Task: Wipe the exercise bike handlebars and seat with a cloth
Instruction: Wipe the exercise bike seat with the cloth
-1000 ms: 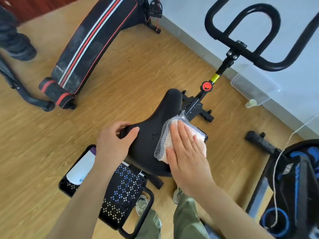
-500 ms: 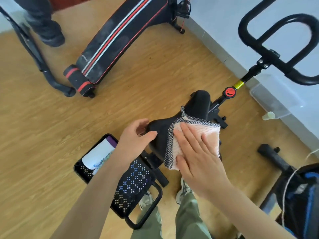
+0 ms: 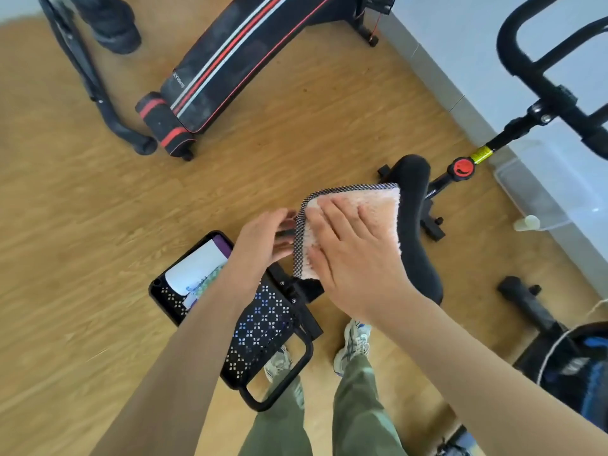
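Note:
The exercise bike's black seat point(image 3: 419, 261) sits in the middle of the head view, nose pointing away from me. A pink cloth point(image 3: 378, 202) with a black-and-white checked border lies over its left half. My right hand point(image 3: 355, 255) presses flat on the cloth, fingers straight and spread. My left hand point(image 3: 260, 241) grips the seat's left edge beside the cloth's border; its fingertips are blurred. The black handlebars point(image 3: 521, 69) loop at the upper right, with neither hand on them.
A black and red sit-up bench point(image 3: 230, 57) lies at the top. A perforated black rack point(image 3: 260, 327) holding a white packet sits below my left arm. A clear plastic box point(image 3: 539, 199) rests by the wall. Another person's shoe point(image 3: 112, 24) is top left. Dark equipment point(image 3: 579, 366) stands right.
My right hand has slid the cloth from the seat's right side across to its left half. My left hand stays at the seat's left edge. The view has shifted.

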